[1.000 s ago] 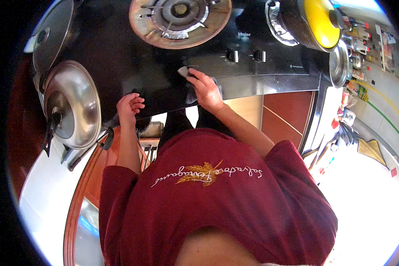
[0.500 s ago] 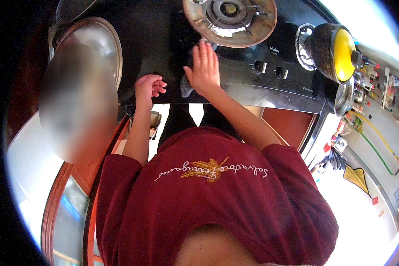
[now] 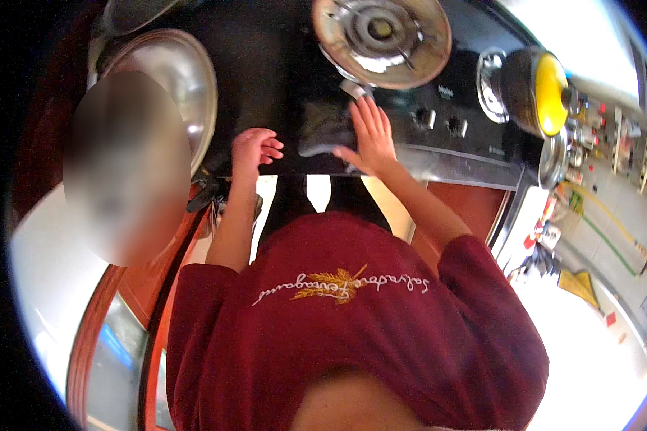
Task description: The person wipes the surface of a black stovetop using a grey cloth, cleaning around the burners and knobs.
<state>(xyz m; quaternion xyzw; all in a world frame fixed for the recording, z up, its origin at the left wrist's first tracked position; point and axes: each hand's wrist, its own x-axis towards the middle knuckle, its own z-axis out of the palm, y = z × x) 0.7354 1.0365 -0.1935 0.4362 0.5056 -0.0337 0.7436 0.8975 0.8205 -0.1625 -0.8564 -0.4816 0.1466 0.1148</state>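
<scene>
My right hand [image 3: 374, 136] lies flat, fingers stretched, on the black glass cooktop [image 3: 266, 86], just below the round burner [image 3: 381, 30]. A dark grey cloth [image 3: 327, 138] is spread beside and partly under its palm and thumb; the blur hides how far it reaches beneath the hand. To the left, my left hand [image 3: 256, 152] hovers near the cooktop's front edge. Its fingers are loosely bent and a little apart, with nothing in them.
Two control knobs [image 3: 425, 118] stand right of my right hand. A dark pot with a yellow lid [image 3: 550, 93] sits at the far right. At the left is a large round metal pan [image 3: 203, 93], partly hidden by a blurred patch. Red cabinets [image 3: 467, 208] lie below the front edge.
My right hand has slid right and toward me, and the cloth has shifted right. The left hand keeps its pose. The whole view has moved slightly.
</scene>
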